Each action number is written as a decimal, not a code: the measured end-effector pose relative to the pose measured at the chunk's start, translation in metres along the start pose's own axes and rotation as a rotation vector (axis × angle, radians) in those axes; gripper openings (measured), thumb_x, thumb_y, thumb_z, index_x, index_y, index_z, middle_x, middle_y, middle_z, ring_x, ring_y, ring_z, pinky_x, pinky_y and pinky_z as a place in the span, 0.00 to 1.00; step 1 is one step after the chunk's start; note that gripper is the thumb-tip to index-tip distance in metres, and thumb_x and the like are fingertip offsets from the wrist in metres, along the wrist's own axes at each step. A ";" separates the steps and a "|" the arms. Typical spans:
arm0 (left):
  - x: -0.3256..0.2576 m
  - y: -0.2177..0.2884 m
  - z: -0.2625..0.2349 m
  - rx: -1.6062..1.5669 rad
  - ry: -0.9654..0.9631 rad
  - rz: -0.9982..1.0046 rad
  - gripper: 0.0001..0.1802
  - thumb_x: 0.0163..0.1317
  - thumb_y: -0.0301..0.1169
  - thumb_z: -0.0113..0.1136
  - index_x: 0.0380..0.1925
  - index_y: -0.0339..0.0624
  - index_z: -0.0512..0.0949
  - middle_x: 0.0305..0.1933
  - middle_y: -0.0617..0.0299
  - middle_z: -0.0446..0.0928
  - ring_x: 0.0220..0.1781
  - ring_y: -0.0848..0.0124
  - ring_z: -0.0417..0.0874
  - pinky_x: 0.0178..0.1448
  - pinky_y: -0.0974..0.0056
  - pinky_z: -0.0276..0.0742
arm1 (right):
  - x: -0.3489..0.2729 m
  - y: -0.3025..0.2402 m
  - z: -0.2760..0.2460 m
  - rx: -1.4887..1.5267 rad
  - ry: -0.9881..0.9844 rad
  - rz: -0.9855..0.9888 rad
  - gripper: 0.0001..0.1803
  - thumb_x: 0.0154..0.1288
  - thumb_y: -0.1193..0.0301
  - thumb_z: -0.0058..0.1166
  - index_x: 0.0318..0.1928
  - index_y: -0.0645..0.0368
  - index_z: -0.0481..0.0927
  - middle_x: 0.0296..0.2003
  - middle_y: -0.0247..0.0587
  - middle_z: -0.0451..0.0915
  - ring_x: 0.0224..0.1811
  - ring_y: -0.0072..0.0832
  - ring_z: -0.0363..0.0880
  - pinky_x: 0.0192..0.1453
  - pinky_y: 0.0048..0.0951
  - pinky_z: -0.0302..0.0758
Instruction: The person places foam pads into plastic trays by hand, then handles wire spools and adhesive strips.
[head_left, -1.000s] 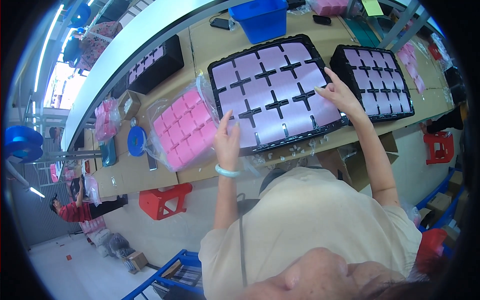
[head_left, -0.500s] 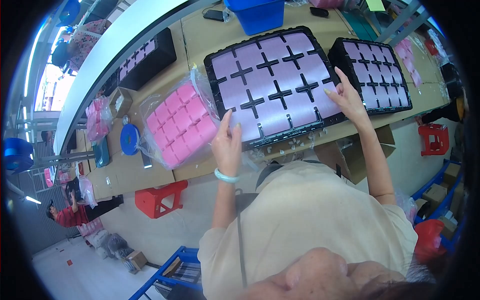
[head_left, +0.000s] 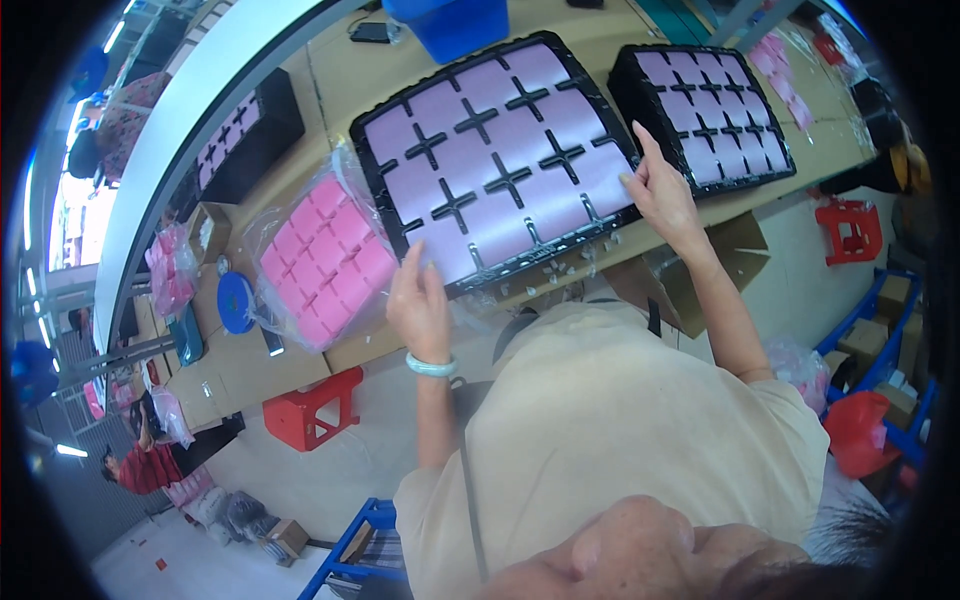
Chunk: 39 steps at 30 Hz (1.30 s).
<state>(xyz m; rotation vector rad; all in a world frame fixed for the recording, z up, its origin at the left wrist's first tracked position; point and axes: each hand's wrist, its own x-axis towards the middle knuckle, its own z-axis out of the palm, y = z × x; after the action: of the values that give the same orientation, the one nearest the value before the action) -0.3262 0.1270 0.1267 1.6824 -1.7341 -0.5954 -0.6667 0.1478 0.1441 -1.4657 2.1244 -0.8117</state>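
A large black plastic tray (head_left: 357,150) lies in front of me, with a shiny lilac sheet (head_left: 468,160) in it. Black cross-shaped dividers show through the sheet. At the tray's near left corner is my left hand (head_left: 422,312), index finger and thumb apart, fingertips at the sheet's edge. My right hand (head_left: 664,200) rests at the right side, its index finger stretched along the rim and its thumb apart over the sheet. Neither hand grips anything that I can see. Left of the tray, pink notched sheets (head_left: 325,262) lie in a clear plastic bag.
On the right stands a second black tray (head_left: 625,95) with lilac pieces; another black tray (head_left: 265,135) is at the far left. A blue bin (head_left: 450,30) stands behind. White scraps lie along the front edge. Below are an open carton (head_left: 685,285) and a red stool (head_left: 312,410).
The whole view has shifted, so the trays and both hands appear further left. Both hands keep about the same places at the large tray's corner and right side.
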 end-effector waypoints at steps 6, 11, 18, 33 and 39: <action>-0.002 0.000 0.002 0.143 0.033 0.065 0.18 0.59 0.24 0.56 0.50 0.44 0.80 0.31 0.52 0.77 0.29 0.58 0.77 0.39 0.57 0.74 | -0.003 0.001 0.002 -0.112 0.072 -0.102 0.39 0.59 0.73 0.58 0.70 0.58 0.57 0.24 0.43 0.76 0.30 0.44 0.77 0.39 0.45 0.74; -0.006 0.005 0.001 0.208 0.061 0.084 0.18 0.58 0.25 0.58 0.50 0.44 0.80 0.37 0.52 0.76 0.31 0.58 0.77 0.39 0.56 0.74 | -0.012 -0.003 -0.005 -0.275 0.118 -0.177 0.37 0.59 0.73 0.58 0.69 0.58 0.59 0.36 0.47 0.74 0.39 0.45 0.76 0.42 0.43 0.74; -0.024 -0.004 -0.022 0.509 0.270 0.289 0.21 0.55 0.28 0.64 0.51 0.42 0.80 0.47 0.49 0.74 0.49 0.53 0.74 0.53 0.52 0.70 | -0.031 -0.016 -0.017 -0.422 0.042 -0.344 0.21 0.59 0.67 0.62 0.54 0.53 0.79 0.42 0.44 0.71 0.45 0.39 0.70 0.49 0.37 0.71; -0.025 -0.024 0.007 0.751 0.044 0.361 0.31 0.67 0.63 0.39 0.54 0.61 0.80 0.74 0.61 0.59 0.76 0.54 0.47 0.75 0.41 0.25 | -0.032 0.002 0.002 -0.680 0.050 -0.420 0.25 0.68 0.49 0.47 0.59 0.46 0.78 0.64 0.45 0.66 0.67 0.45 0.58 0.66 0.46 0.58; -0.021 -0.015 0.008 0.713 0.039 0.340 0.29 0.65 0.57 0.46 0.57 0.55 0.77 0.74 0.59 0.59 0.76 0.51 0.47 0.75 0.40 0.24 | -0.033 0.004 0.004 -0.694 0.097 -0.430 0.26 0.66 0.51 0.51 0.59 0.49 0.77 0.63 0.46 0.67 0.67 0.46 0.59 0.66 0.47 0.58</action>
<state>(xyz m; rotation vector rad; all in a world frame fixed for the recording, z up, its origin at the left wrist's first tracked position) -0.3222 0.1459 0.1079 1.7420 -2.2972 0.2492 -0.6551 0.1787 0.1394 -2.3287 2.3189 -0.2642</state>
